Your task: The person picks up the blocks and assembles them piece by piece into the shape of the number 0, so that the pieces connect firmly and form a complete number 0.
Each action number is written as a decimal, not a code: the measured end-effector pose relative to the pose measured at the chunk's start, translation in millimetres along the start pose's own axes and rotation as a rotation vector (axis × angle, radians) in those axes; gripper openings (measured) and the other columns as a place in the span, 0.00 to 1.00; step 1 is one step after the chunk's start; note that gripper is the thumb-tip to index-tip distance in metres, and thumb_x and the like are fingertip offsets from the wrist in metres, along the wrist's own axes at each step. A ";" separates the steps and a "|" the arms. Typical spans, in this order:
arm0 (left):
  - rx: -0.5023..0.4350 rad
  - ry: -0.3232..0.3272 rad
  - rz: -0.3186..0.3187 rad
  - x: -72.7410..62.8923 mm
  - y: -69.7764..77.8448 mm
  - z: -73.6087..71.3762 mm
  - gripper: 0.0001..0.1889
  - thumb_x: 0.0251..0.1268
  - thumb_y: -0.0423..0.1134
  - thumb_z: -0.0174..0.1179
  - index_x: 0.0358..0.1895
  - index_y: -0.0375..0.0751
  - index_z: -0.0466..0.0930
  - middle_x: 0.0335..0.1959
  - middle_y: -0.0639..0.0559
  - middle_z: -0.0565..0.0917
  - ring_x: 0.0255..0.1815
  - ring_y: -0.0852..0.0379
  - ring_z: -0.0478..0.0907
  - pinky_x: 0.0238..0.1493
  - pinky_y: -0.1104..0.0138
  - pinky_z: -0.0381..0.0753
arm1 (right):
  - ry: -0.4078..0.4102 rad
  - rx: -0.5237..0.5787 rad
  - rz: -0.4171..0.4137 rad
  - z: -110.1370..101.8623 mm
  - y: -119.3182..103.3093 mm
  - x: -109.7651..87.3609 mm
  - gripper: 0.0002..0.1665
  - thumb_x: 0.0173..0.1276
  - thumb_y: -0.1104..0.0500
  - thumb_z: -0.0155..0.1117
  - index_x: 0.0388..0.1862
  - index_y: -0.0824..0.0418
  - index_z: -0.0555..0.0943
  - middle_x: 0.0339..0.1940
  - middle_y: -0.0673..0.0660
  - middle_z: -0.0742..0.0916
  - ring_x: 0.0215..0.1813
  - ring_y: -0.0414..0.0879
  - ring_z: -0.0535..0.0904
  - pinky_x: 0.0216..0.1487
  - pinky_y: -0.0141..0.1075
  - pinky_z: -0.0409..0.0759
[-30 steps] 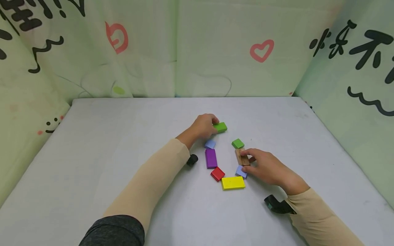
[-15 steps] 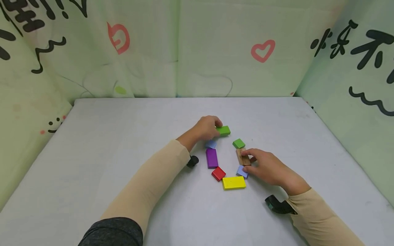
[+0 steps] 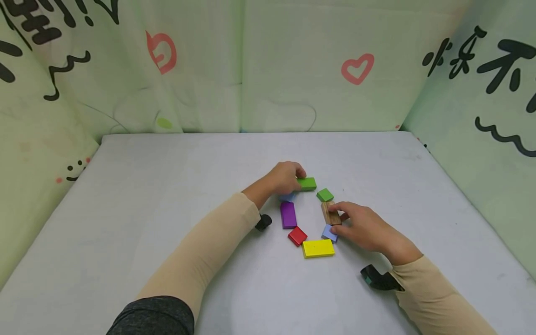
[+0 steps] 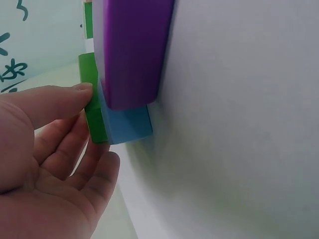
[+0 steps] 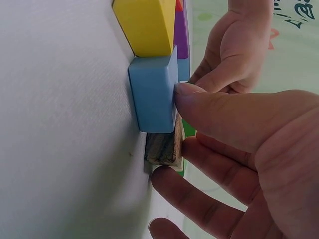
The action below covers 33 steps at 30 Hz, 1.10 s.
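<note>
My left hand point(image 3: 285, 177) pinches a long green block point(image 3: 309, 184) between thumb and fingers at the far end of a ring of coloured blocks. Just below it lies a light blue block point(image 4: 128, 125), partly covered by that hand in the head view, and beside this a purple block point(image 3: 288, 215). On the ring's right side, my right hand point(image 3: 365, 227) rests its thumb at the edge of another blue block point(image 5: 153, 94). Its index finger touches a brown wooden block point(image 3: 332, 218). A small green block point(image 3: 324, 195) sits beyond the wooden one.
A red block point(image 3: 297, 236) and a yellow block point(image 3: 318, 249) form the near side of the ring. All stand on a white table point(image 3: 146, 195). Printed pale green curtains point(image 3: 293, 60) rise behind and at both sides.
My left hand has brought the long green block toward me and slightly right, up to the blue block and nearer the small green one. The right hand stays in place.
</note>
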<state>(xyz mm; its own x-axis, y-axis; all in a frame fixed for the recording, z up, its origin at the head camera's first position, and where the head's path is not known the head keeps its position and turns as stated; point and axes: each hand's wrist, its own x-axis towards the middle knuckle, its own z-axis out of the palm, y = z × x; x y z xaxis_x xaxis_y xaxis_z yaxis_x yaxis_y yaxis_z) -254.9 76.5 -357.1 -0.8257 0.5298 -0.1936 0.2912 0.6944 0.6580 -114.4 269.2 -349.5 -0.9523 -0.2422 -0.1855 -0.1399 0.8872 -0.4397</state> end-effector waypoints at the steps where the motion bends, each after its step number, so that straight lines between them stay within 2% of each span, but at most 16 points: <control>1: -0.001 -0.004 0.001 -0.3 0.3 0.6 0.18 0.67 0.30 0.63 0.60 0.39 0.79 0.56 0.49 0.81 0.54 0.56 0.75 0.58 0.66 0.73 | 0.000 0.000 -0.002 -0.1 0.4 0.0 0.32 0.67 0.56 0.72 0.66 0.66 0.73 0.58 0.66 0.81 0.54 0.60 0.78 0.52 0.53 0.78; 12: 0.015 -0.009 0.022 -1.1 0.8 3.7 0.17 0.67 0.30 0.63 0.58 0.39 0.80 0.56 0.49 0.81 0.53 0.57 0.76 0.56 0.67 0.74 | 0.006 -0.007 -0.017 -0.5 2.8 -0.4 0.33 0.66 0.55 0.72 0.65 0.67 0.73 0.58 0.67 0.81 0.53 0.60 0.79 0.51 0.53 0.79; 33: -0.008 -0.031 -0.005 -0.6 1.5 6.7 0.16 0.66 0.29 0.63 0.56 0.40 0.81 0.54 0.50 0.81 0.51 0.57 0.75 0.55 0.67 0.74 | 0.005 -0.012 -0.018 -0.2 3.0 -0.4 0.33 0.66 0.55 0.72 0.65 0.67 0.73 0.59 0.67 0.81 0.53 0.60 0.79 0.51 0.53 0.79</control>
<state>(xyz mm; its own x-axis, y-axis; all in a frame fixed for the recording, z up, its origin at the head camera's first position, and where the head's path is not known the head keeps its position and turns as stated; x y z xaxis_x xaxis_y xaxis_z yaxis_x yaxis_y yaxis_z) -250.7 80.4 -360.9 -0.8119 0.5412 -0.2188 0.2835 0.6932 0.6626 -114.5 272.1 -350.6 -0.9510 -0.2563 -0.1727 -0.1607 0.8874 -0.4322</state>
